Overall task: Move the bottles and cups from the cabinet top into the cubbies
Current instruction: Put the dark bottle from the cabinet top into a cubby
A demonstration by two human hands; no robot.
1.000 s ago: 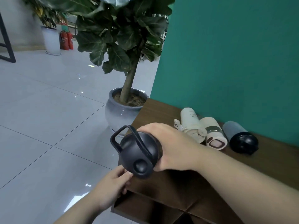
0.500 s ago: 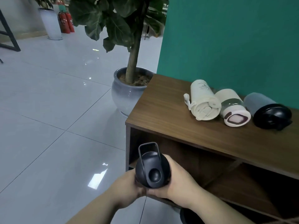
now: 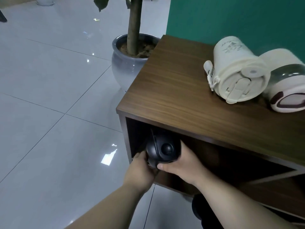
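A black bottle [image 3: 162, 150] with a loop handle lies on its side, lid toward me, partly inside the leftmost cubby [image 3: 137, 139] of the wooden cabinet [image 3: 173, 90]. My left hand [image 3: 142, 171] grips its lid end from the left and below. My right hand [image 3: 181, 164] holds it from the right. On the cabinet top lie a cream bottle [image 3: 236, 71] and, touching it on the right, a white cup with a maroon-rimmed lid [image 3: 287, 83], cut off by the frame edge.
A grey pot with a tree trunk [image 3: 128, 63] stands on the floor just left of the cabinet's back corner. A green wall [image 3: 231, 17] rises behind the cabinet. Glossy tiled floor [image 3: 49, 96] spreads to the left. A dark object [image 3: 203, 210] sits below the cabinet.
Both hands have carried the black bottle down from in front of the cabinet and into the left cubby's opening. The view has dropped lower and closer; the grey-black bottle at the right is out of frame.
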